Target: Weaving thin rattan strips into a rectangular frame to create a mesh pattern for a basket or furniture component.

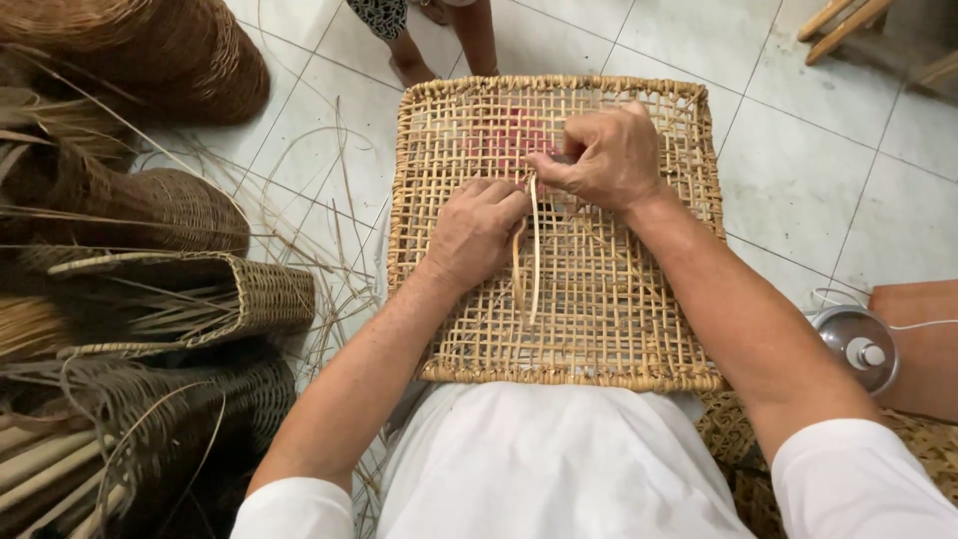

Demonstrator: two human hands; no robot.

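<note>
Head view: woven rattan panel [609,299] lies on the lap.
Left hand [477,228]: fingers curled, pressing the panel.
Right hand [604,155]: pinching a cane strip [534,265].
Left side: stacked woven baskets [170,289], loose strands on tiled floor [828,170].
Right side: small fan [856,344].

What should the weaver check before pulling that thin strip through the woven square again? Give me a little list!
1. Right hand pinches the cane strip at its top: ok.
2. Left hand rests on the woven panel, steadying it beside the strip: ok.
3. Panel lies flat across the lap, border intact on all visible sides: ok.
4. Strip's loose ends hang free over the weave, not knotted: ok.
5. Whether the strip is threaded under the right strand: cannot tell, the fingers hide it.
6. Spare strands lie on the floor, left of the panel: ok.
</note>
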